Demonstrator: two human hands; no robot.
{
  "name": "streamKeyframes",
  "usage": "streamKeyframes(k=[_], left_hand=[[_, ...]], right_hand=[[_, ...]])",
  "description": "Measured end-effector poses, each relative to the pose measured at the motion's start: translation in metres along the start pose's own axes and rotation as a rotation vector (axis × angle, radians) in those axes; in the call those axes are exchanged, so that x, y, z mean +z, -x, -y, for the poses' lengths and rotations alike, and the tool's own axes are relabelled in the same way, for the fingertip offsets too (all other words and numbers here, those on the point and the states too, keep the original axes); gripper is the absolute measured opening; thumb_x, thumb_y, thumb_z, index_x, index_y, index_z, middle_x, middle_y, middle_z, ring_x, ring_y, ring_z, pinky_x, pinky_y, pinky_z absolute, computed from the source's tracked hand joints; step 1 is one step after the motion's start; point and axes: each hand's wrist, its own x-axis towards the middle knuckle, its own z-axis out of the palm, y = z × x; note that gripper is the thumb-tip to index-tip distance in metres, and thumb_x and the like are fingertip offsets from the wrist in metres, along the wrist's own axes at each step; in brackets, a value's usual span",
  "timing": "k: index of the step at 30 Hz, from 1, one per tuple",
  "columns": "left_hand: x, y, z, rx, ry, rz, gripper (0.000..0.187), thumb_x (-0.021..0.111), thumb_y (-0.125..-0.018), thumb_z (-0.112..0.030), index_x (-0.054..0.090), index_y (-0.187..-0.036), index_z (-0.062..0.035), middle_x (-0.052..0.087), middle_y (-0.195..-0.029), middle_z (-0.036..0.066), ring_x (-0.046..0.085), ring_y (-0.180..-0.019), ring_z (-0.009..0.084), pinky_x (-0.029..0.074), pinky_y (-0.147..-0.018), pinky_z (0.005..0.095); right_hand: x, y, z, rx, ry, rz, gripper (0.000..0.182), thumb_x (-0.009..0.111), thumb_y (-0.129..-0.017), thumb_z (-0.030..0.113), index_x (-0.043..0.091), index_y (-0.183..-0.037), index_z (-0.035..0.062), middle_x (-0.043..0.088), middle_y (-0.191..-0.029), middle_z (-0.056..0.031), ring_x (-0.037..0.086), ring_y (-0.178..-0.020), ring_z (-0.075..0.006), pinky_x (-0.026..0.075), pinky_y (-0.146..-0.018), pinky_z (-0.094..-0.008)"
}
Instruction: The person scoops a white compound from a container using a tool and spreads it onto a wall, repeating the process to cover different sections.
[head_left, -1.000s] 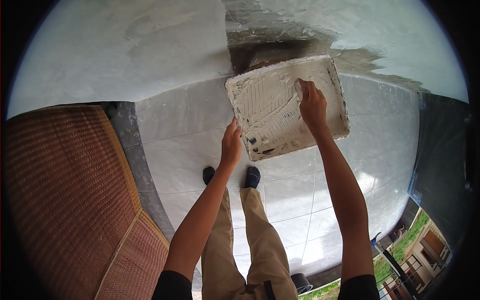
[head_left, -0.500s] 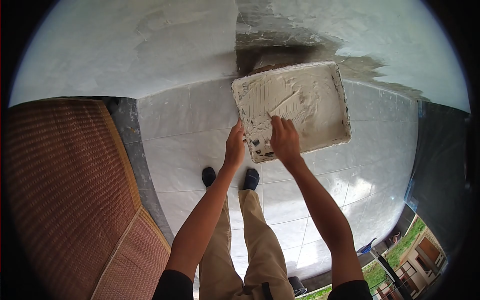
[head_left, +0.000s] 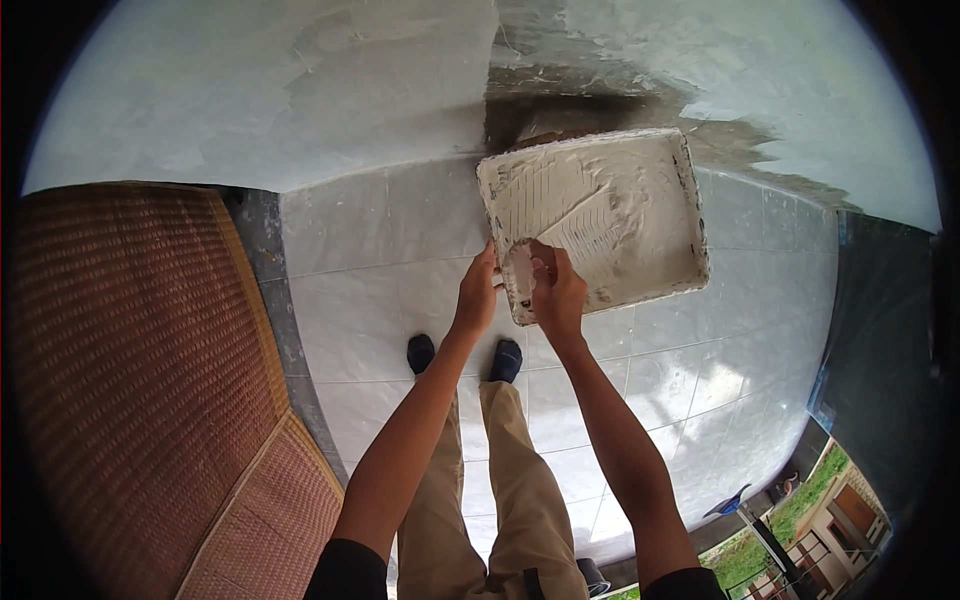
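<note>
A rectangular paint tray [head_left: 655,291], crusted round its rim, is held above the tiled floor. Thick off-white paste [head_left: 660,220] covers its inside, with ridged lines showing at the left. My left hand [head_left: 477,292] grips the tray by its left side, some fingers hidden beneath. Over the tray's near left corner, my right hand [head_left: 558,292] is closed on a small flat scraper [head_left: 520,268], its pale, paste-smeared face turned up. The grip covers part of the scraper.
A wall [head_left: 380,90] with patchy pale coating rises ahead, with a dark recess [head_left: 530,112] behind the tray. Woven brown matting [head_left: 150,380] stands at left. A dark sheet [head_left: 880,310] hangs at right. My feet [head_left: 507,360] are on grey tiles [head_left: 350,310].
My right hand has drawn the scraper back toward the tray's near left corner and turned it, so its flat face now shows. My left hand still holds the tray, which shifted slightly right in view.
</note>
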Motion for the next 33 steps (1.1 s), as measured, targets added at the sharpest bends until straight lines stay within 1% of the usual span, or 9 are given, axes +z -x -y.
streamKeyframes(k=[1,4,8,14,16,18,20,25,33], left_hand=[[0.000,0.001,0.000,-0.002,-0.011,0.012,0.054,0.029,-0.100,-0.033,0.026,-0.147,-0.0063,0.042,-0.138,0.013,0.046,-0.121,0.0236,0.041,-0.098,0.0388],[-0.002,0.000,0.005,-0.016,-0.036,0.036,0.056,0.026,-0.100,-0.037,0.023,-0.148,-0.0078,0.035,-0.144,0.013,0.043,-0.122,0.0269,0.040,-0.100,0.0414],[0.002,0.000,0.005,-0.033,-0.003,0.039,0.058,0.025,-0.100,-0.040,0.022,-0.148,-0.0095,0.027,-0.149,0.013,0.042,-0.124,0.0296,0.039,-0.102,0.0433],[0.003,-0.003,0.005,-0.070,0.007,0.022,0.058,0.024,-0.100,-0.042,0.023,-0.148,-0.0092,0.026,-0.150,0.011,0.042,-0.124,0.0289,0.039,-0.102,0.0429],[0.002,-0.004,0.004,-0.073,0.018,0.024,0.058,0.025,-0.100,-0.041,0.024,-0.148,-0.0092,0.027,-0.150,0.010,0.042,-0.124,0.0283,0.038,-0.102,0.0430],[0.000,-0.005,0.007,-0.077,0.025,0.028,0.057,0.026,-0.100,-0.041,0.024,-0.148,-0.0092,0.027,-0.150,0.010,0.041,-0.124,0.0277,0.037,-0.102,0.0431],[-0.001,-0.006,0.010,-0.023,0.030,-0.029,0.054,0.032,-0.100,-0.031,0.027,-0.145,-0.0018,0.042,-0.139,0.013,0.045,-0.122,0.0236,0.036,-0.102,0.0369],[-0.016,-0.004,0.007,0.243,-0.257,-0.124,0.052,0.031,-0.100,-0.030,0.030,-0.143,-0.0012,0.042,-0.140,0.015,0.043,-0.126,0.0248,0.030,-0.106,0.0363],[-0.003,0.033,-0.139,0.448,-0.210,-0.025,0.055,0.034,-0.099,-0.035,0.031,-0.143,-0.0028,0.042,-0.141,0.015,0.038,-0.131,0.0264,0.024,-0.111,0.0382]], right_hand=[[0.001,-0.002,-0.007,0.055,-0.003,-0.006,0.018,0.061,-0.088,0.013,0.057,-0.099,-0.0005,0.067,-0.082,-0.0178,0.066,-0.071,-0.0270,0.049,-0.064,-0.0348],[-0.004,-0.007,-0.002,0.116,-0.056,0.020,0.019,0.062,-0.087,0.014,0.058,-0.099,-0.0006,0.066,-0.078,-0.0153,0.064,-0.067,-0.0227,0.049,-0.063,-0.0329],[-0.007,-0.012,-0.008,0.136,-0.020,0.076,0.017,0.061,-0.087,0.011,0.058,-0.099,0.0004,0.067,-0.079,-0.0166,0.066,-0.070,-0.0277,0.048,-0.064,-0.0349],[-0.013,-0.019,-0.031,0.153,-0.195,0.173,0.022,0.062,-0.086,0.012,0.059,-0.105,0.0008,0.067,-0.079,-0.0125,0.063,-0.068,-0.0175,0.048,-0.065,-0.0315],[-0.019,-0.025,-0.040,0.323,-0.305,0.341,0.020,0.059,-0.090,0.010,0.059,-0.107,-0.0009,0.064,-0.086,-0.0023,0.058,-0.074,-0.0083,0.047,-0.068,-0.0252],[-0.024,-0.028,-0.038,0.380,-0.417,0.366,0.021,0.059,-0.091,0.011,0.058,-0.108,-0.0005,0.063,-0.090,-0.0019,0.057,-0.078,-0.0078,0.047,-0.070,-0.0244],[-0.033,-0.031,-0.036,0.433,-0.525,0.389,0.021,0.059,-0.092,0.012,0.058,-0.109,-0.0001,0.062,-0.094,-0.0015,0.057,-0.081,-0.0073,0.046,-0.072,-0.0236],[-0.062,-0.035,-0.024,0.592,-0.796,0.330,0.027,0.058,-0.093,0.016,0.055,-0.117,0.0022,0.062,-0.099,-0.0020,0.057,-0.089,-0.0093,0.046,-0.078,-0.0246],[-0.105,-0.040,0.060,0.403,-1.175,0.274,0.045,0.059,-0.092,0.016,0.045,-0.134,0.0047,0.059,-0.115,-0.0021,0.057,-0.104,-0.0119,0.047,-0.090,-0.0292]])
